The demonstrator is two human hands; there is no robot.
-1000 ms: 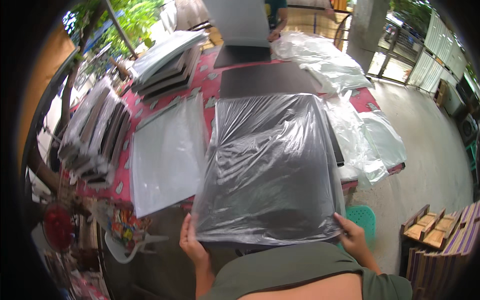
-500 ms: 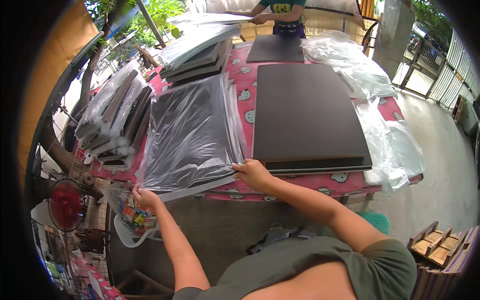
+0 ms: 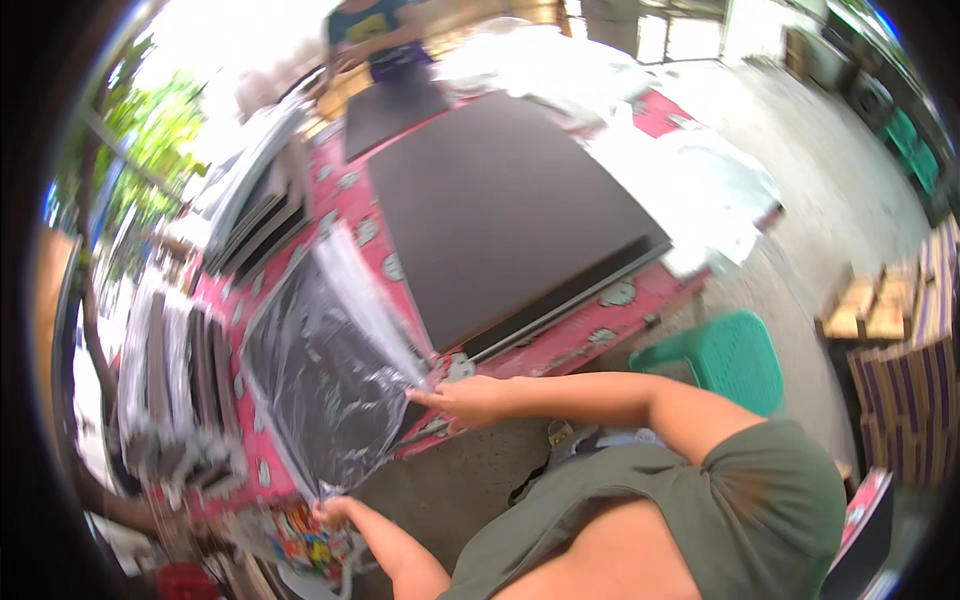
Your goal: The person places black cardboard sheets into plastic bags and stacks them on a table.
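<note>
A clear plastic bag with a dark flat board inside lies slanted on the table, close to me. My left hand is closed on the bag's near left corner, just past the table edge. My right hand pinches the bag's near right corner. Right of the bag sits a stack of large dark boards, and a smaller dark board lies beyond it. Loose clear plastic bags are heaped along the table's right side, partly washed out by glare.
The table wears a pink patterned cover. Plastic-wrapped boards stand at the left, with another stack behind. A co-worker stands at the far side. A green stool, wooden pallet pieces and a container of colourful packets are near.
The view has swung to the right, blurring the picture. Both hands keep their hold on the bag, which now lies at a slant. The co-worker's hands have come in toward the body.
</note>
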